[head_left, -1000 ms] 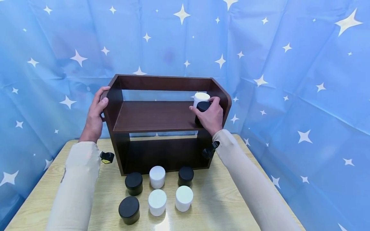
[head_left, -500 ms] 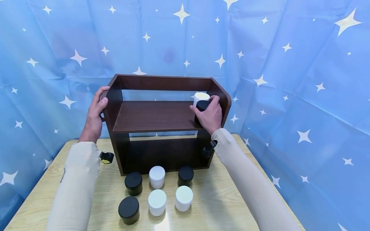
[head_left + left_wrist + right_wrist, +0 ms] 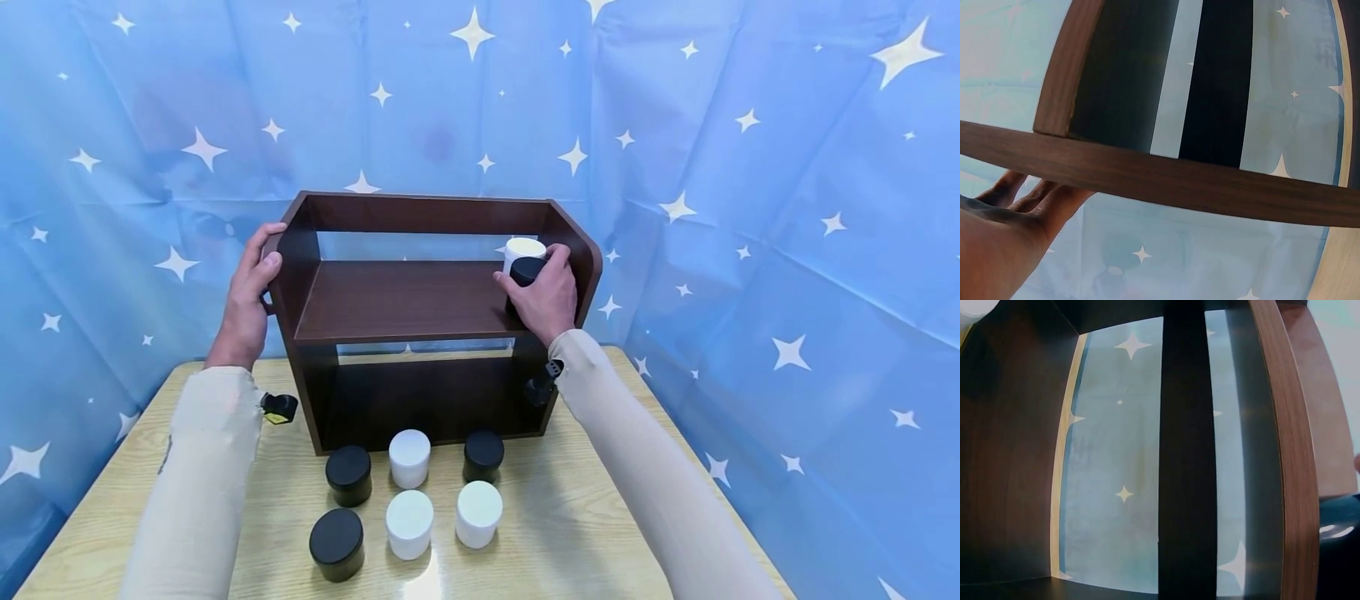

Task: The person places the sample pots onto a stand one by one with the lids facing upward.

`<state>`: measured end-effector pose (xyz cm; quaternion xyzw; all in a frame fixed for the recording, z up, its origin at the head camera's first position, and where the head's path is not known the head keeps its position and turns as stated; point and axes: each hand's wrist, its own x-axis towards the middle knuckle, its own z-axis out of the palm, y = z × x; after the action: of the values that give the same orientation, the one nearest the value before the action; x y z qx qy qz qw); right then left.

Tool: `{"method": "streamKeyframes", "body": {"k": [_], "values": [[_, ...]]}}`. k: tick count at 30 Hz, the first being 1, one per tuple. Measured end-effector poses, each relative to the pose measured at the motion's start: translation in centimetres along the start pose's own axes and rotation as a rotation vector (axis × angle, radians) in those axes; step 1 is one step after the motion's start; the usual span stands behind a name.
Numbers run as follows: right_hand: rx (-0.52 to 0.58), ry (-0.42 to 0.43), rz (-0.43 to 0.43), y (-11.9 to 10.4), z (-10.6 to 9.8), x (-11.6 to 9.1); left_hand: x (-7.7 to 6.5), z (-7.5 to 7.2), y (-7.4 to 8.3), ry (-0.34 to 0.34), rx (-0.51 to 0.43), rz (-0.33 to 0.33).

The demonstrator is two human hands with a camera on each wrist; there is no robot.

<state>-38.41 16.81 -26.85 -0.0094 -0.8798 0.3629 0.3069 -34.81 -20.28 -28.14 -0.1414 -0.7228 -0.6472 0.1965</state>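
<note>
On the upper board of a dark brown two-tier shelf, my right hand grips a black lidded jar near the right side panel. A white jar stands right behind it. In the right wrist view the black jar shows only at the lower right edge. My left hand rests against the outside of the shelf's left panel, its fingertips at the front edge. The left wrist view shows its fingers extended against the brown panel.
Before the shelf, on the light wooden table, stand black jars and white jars. A blue star-patterned curtain hangs behind and at the sides.
My right hand and the black jar stay almost in place, with a very slight shift of the wrist. The left hand and the other jars have not moved.
</note>
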Motion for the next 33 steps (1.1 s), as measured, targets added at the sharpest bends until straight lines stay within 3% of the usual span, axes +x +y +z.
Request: {"method": "streamKeyframes", "body": {"k": [33], "values": [[-0.035, -0.039, 0.016, 0.26, 0.11, 0.88, 0.10, -0.05, -0.18, -0.001, 0.000, 0.002]]}}
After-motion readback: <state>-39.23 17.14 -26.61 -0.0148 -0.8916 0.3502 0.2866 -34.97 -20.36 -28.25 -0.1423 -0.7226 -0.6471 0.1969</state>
